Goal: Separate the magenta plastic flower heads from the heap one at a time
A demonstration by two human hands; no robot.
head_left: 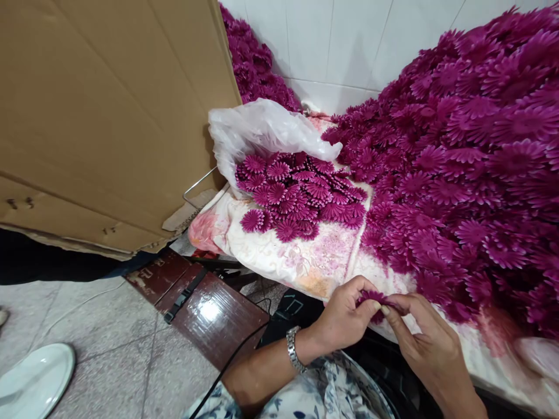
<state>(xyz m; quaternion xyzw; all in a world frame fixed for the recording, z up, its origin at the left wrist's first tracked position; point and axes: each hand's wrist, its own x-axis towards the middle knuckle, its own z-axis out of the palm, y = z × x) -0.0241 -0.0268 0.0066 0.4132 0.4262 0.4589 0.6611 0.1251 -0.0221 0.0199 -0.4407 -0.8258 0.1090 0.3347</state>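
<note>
Between my two hands, just over the front edge of the cloth-covered surface [323, 256], is a purple artificial flower piece [371, 299] with narrow petals. My left hand [347, 314], with a metal watch [294, 349] on its wrist, pinches it between thumb and fingers. From the other side my right hand [421, 326] closes thumb and forefinger on its petals. Fingers cover part of the flower. Beyond them lies a small pile of purple flower pieces [301, 192], spilling from a clear plastic bag [271, 125]. A far bigger heap of flower pieces [463, 174] rises on the right.
A large cardboard box [113, 116] stands at the left. Below it are a dark red wooden board [209, 308] with a black strap and a white round lid-like object [37, 381] on the tiled floor. More purple flowers [253, 64] lie against the white wall [323, 41].
</note>
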